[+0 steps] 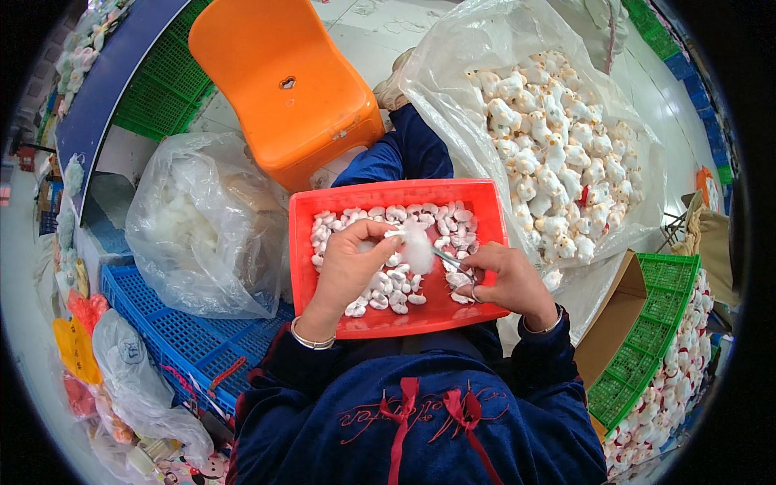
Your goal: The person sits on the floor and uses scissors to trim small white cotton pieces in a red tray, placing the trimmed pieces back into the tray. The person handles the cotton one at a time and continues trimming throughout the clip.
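On my lap rests a red plastic tray with many small white plush pieces spread over its floor. Above it, my left hand pinches a small white plush piece between thumb and fingers. A tuft of white stuffing sits just right of those fingertips. My right hand is closed around slim metal forceps, whose tip reaches into the stuffing. The fluff hides the very tip, and I cannot tell whether it enters the plush piece.
Left of the tray, a clear bag of stuffing rests by a blue crate. An orange chair stands ahead. At the right are a big clear bag of white plush toys, a cardboard box and a green crate.
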### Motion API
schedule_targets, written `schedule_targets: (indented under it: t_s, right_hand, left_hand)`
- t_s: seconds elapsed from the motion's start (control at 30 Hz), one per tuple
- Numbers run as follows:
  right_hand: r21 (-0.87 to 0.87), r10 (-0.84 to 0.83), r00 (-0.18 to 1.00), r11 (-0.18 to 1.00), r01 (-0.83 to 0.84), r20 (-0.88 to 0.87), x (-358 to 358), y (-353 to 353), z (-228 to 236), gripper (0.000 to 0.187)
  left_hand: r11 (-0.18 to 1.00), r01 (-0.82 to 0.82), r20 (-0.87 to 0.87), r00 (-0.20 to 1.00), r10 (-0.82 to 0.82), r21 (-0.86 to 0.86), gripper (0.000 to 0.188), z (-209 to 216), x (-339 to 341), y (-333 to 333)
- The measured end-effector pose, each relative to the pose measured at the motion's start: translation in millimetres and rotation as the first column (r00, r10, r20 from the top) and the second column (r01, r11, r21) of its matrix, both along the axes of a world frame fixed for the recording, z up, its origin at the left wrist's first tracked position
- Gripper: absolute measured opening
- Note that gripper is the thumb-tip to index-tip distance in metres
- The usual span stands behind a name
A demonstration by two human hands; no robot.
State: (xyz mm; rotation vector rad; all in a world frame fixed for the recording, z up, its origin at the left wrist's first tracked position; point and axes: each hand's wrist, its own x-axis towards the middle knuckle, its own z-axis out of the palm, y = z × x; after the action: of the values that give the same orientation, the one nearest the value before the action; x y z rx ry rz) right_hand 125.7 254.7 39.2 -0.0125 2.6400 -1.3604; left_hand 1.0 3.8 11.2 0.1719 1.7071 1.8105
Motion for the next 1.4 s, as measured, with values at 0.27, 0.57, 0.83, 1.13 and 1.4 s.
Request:
schedule_targets:
  t_s: [0.27,0.57,0.83,1.13,1.4]
  right_hand:
    - [0.12,0.058,0.998,0.991,-0.055,-0.026,-5,1,-1,0.034]
    - [0.129,0.103,0.995,0.987,-0.1,-0.016,-8,5,4,0.034]
    - [-0.029,0.198,0.976,0.98,-0.197,0.087,-14,10,8,0.036]
    - [0.253,0.196,0.98,0.947,-0.2,0.042,-8,2,5,0.044]
    - [0.352,0.087,0.992,0.935,-0.051,-0.087,-5,7,33,0.061]
  left_hand:
    - [1.0,0.031,0.01,0.999,-0.031,0.0,0.016,-2,0,-1]
    - [0.996,0.067,-0.01,0.998,-0.066,0.056,0.016,0,-1,0]
    - [0.96,0.275,0.015,0.961,-0.275,-0.054,0.019,4,-10,-1]
    - [0.951,0.271,-0.002,0.962,-0.274,-0.148,0.019,-3,-4,1]
    - [0.993,0.099,0.077,0.993,-0.094,-0.062,0.017,-17,-5,-3]
